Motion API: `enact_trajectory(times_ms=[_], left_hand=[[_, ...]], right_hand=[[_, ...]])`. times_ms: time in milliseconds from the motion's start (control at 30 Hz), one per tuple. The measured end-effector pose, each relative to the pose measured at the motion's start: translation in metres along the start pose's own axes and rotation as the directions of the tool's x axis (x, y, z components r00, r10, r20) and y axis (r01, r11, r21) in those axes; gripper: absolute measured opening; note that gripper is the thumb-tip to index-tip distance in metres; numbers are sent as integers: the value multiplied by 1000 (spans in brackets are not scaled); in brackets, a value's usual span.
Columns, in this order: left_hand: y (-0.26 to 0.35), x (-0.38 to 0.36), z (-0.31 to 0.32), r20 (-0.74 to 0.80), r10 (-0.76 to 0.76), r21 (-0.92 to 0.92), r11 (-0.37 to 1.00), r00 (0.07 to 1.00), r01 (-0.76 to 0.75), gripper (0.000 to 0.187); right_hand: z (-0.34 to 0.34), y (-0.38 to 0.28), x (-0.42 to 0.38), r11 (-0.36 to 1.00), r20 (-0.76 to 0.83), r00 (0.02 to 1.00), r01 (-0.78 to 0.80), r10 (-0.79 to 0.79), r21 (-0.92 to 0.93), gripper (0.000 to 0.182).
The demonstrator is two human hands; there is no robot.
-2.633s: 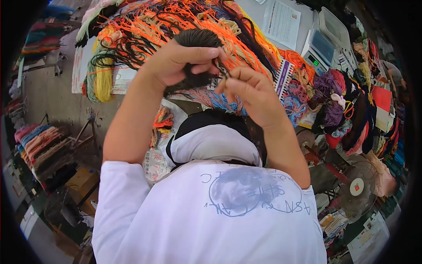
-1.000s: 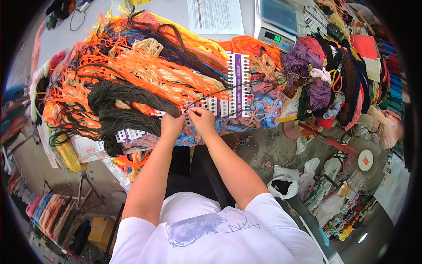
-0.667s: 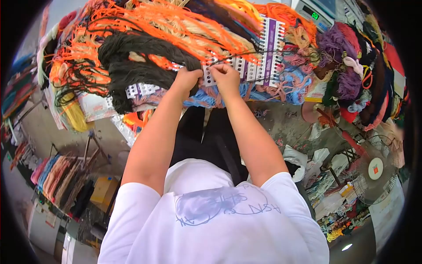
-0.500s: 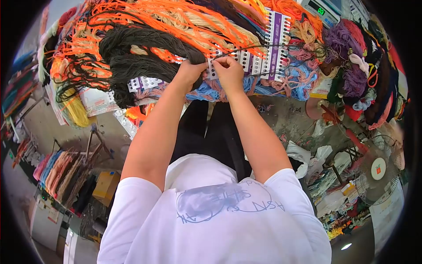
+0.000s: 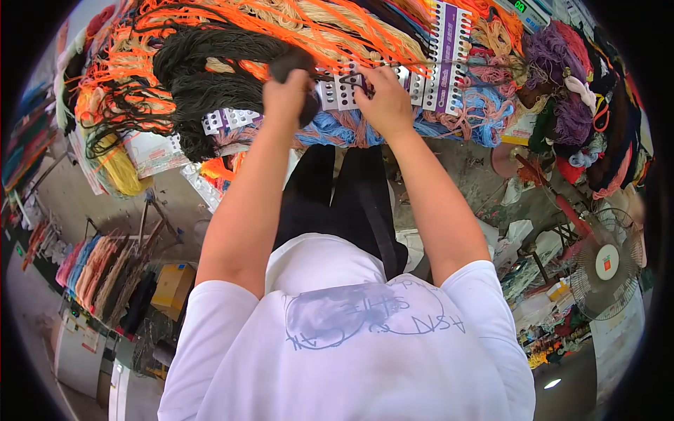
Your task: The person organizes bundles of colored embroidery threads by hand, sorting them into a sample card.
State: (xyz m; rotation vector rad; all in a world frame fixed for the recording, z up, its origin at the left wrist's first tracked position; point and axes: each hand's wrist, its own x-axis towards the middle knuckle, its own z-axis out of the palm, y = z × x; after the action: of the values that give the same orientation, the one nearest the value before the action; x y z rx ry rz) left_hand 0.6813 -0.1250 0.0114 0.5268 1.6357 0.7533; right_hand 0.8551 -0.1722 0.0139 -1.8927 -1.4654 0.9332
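Note:
My left hand (image 5: pixel 286 100), smeared by motion, is closed around the end of a thick black yarn skein (image 5: pixel 210 59). The rest of that skein spreads leftward over orange and beige yarn. My right hand (image 5: pixel 385 102) is beside it, fingers bent in a pinch on a dark strand at a white card with punched holes (image 5: pixel 345 91). Part of the card is hidden behind the fingers. From there a thin black strand (image 5: pixel 449 63) stretches right, across a purple-and-white punched card (image 5: pixel 447 59).
Orange yarn (image 5: pixel 316 35) covers the back of the work surface, with blue yarn (image 5: pixel 484 112) along its front edge. Purple yarn (image 5: pixel 565 119) lies at right near a digital scale (image 5: pixel 530 14). A fan (image 5: pixel 605 263) stands lower right; hanging skeins (image 5: pixel 95 270) are lower left.
My left hand has moved left and up, away from the right, with the skein end. My right hand has shifted slightly right and up. The view has tilted a little.

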Motion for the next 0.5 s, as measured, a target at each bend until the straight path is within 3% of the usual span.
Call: enact_trajectory(times_ms=[33, 67, 133, 167, 233, 267, 333, 367, 433, 467, 500], left_hand=[[7, -1, -10, -10, 25, -213, 977, 1000, -26, 18], [19, -1, -23, 39, -33, -339, 940, 999, 44, 17], [22, 2, -47, 206, -48, -606, 778, 977, 166, 15], [26, -1, -53, 367, -6, -689, 670, 930, 276, 12], [29, -5, -56, 559, 7, -604, 689, 829, 401, 12], [33, -12, -48, 516, -70, -542, 745, 854, 389, 11], [24, -8, -36, 535, 3, -501, 806, 845, 315, 12], [31, -15, -30, 551, -3, -536, 765, 835, 357, 13], [30, -16, -17, 579, 72, -395, 896, 812, 202, 11], [28, -17, -9, 593, 62, -287, 948, 803, 139, 10], [23, -16, -3, 623, 74, -197, 978, 778, 65, 11]], right_hand=[[-1, 3, 3, 983, 35, 997, 73, -68, -171, 30], [-2, 5, 5, 931, 79, 989, 147, -127, -335, 29], [-4, 1, 7, 923, 85, 989, 143, -121, -358, 22], [-3, 0, 10, 909, 64, 990, 138, -123, -394, 18], [-3, -1, 12, 893, 37, 991, 131, -128, -430, 10], [-6, -2, 12, 892, 35, 991, 128, -126, -433, 10], [-10, -2, 11, 844, -7, 938, 308, -346, -439, 11], [-12, -3, 12, 840, -2, 937, 312, -349, -444, 11], [-17, -5, 11, 841, -22, 896, 407, -443, -355, 13], [-19, -8, 9, 839, -18, 896, 408, -443, -359, 13], [-20, -14, 5, 900, 21, 931, 358, -364, -248, 14]])
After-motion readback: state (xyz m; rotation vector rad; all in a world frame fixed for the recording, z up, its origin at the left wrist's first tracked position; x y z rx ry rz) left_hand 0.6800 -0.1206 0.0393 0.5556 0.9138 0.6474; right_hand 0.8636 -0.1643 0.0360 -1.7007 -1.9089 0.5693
